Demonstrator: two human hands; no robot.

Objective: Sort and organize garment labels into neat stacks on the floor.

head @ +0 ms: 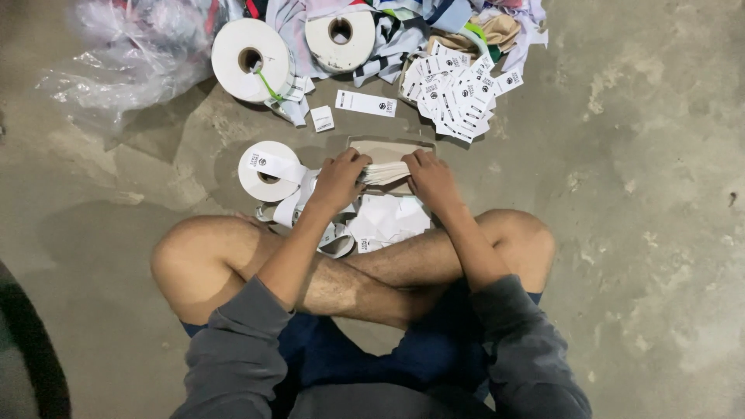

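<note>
I sit cross-legged on a concrete floor. My left hand [338, 180] and my right hand [431, 178] both grip a thick stack of white labels [384, 172], one hand at each end, above a flat brown cardboard piece [388, 147]. Just left of my left hand lies a small roll of white label tape [266, 171], its loose strip trailing under my wrist. Loose white sheets [388, 219] rest between my shins and my hands.
Two large white tape rolls [250, 59] [340, 37] lie at the top. A heap of cut printed labels [459, 95] sits beyond the cardboard, single labels [365, 103] nearby. Crumpled clear plastic [128, 54] is top left, mixed fabric [434, 19] along the top.
</note>
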